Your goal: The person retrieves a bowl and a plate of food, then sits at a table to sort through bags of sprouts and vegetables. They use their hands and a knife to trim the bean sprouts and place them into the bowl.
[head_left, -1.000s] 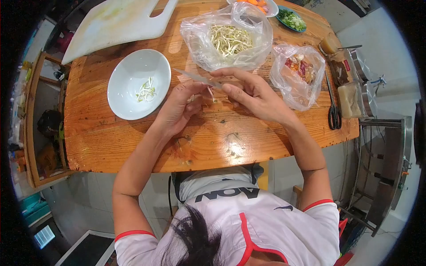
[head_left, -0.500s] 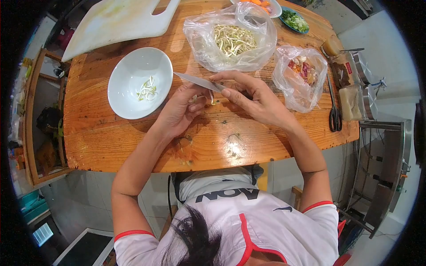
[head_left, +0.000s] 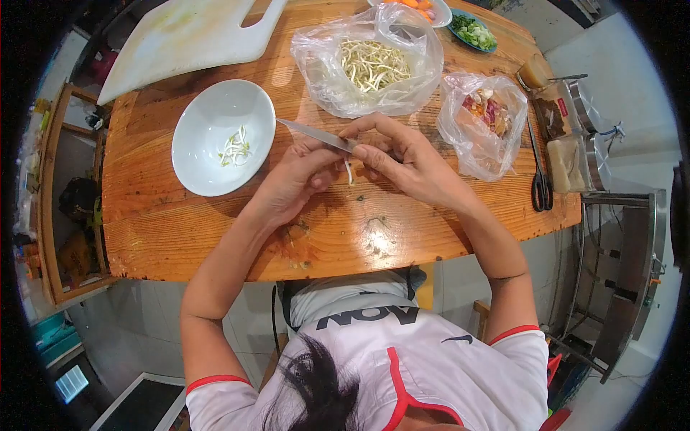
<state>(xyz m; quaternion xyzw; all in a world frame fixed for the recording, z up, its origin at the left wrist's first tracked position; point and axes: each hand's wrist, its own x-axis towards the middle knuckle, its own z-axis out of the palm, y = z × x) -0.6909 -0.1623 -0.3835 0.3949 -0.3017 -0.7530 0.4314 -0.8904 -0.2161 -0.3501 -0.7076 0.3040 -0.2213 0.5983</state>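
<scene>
My right hand (head_left: 399, 154) is closed on a knife (head_left: 313, 132), whose blade points left toward the bowl's edge and passes above my left fingers. My left hand (head_left: 295, 179) is closed in a pinch beneath the blade. A pale bean sprout (head_left: 349, 171) hangs from between the two hands, apparently in my left fingertips, which the blade partly covers. To the left, a white bowl (head_left: 198, 129) holds a small heap of bean sprouts (head_left: 234, 148). Beyond my hands sits an open clear plastic bag (head_left: 313, 61) filled with more bean sprouts (head_left: 370, 66).
A white cutting board (head_left: 180, 43) lies at the back left. On the right are a bag of red and pale chopped pieces (head_left: 489, 115), black-handled scissors (head_left: 541, 192) and containers (head_left: 566, 164). Chopped greens (head_left: 473, 32) and a bowl of orange pieces (head_left: 440, 16) stand at the back.
My hands have drawn slightly closer together. The knife has shifted slightly left, and the sprout hangs lower and further right, with more of it showing.
</scene>
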